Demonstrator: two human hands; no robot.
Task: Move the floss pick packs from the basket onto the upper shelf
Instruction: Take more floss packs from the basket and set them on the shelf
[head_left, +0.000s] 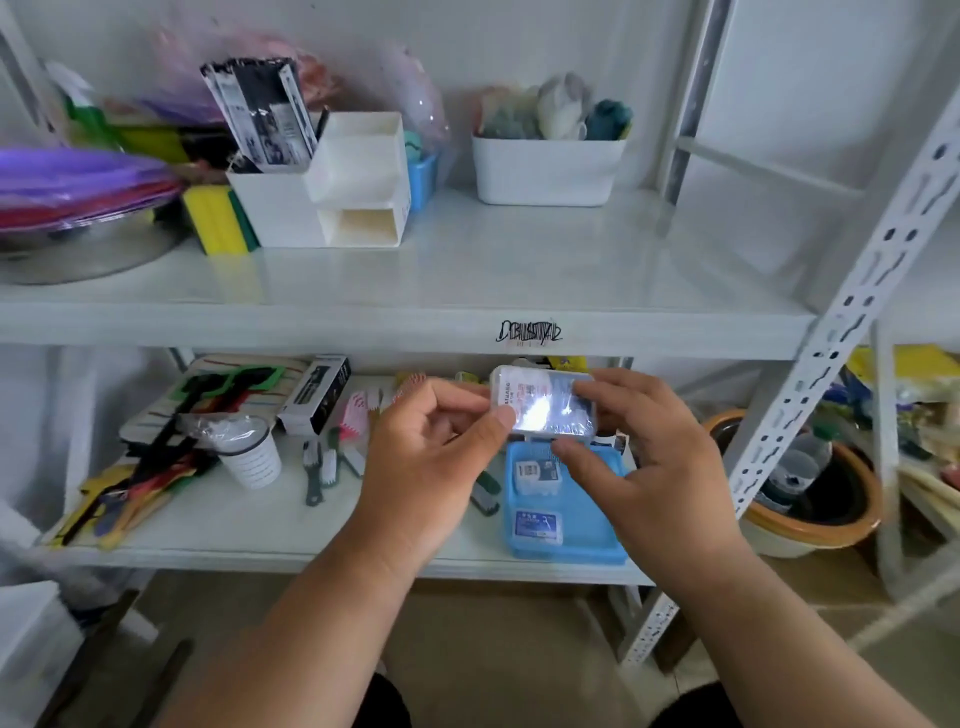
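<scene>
Above the grip, upper shelf (467, 270). Directly under it, blue basket (597, 540) with two floss pick packs (537, 526). Pinching a third floss pick pack (545, 401) between them: left hand (431, 457), right hand (649, 462).

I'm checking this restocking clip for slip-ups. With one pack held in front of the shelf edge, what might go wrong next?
1. The floss pick pack is pinched only at its ends by the left hand and right hand; the glossy wrap might slip from that grip.
2. Lifted carelessly, it may knock the upper shelf edge just above.
3. Two packs remain in the blue basket and are easy to overlook.
</scene>
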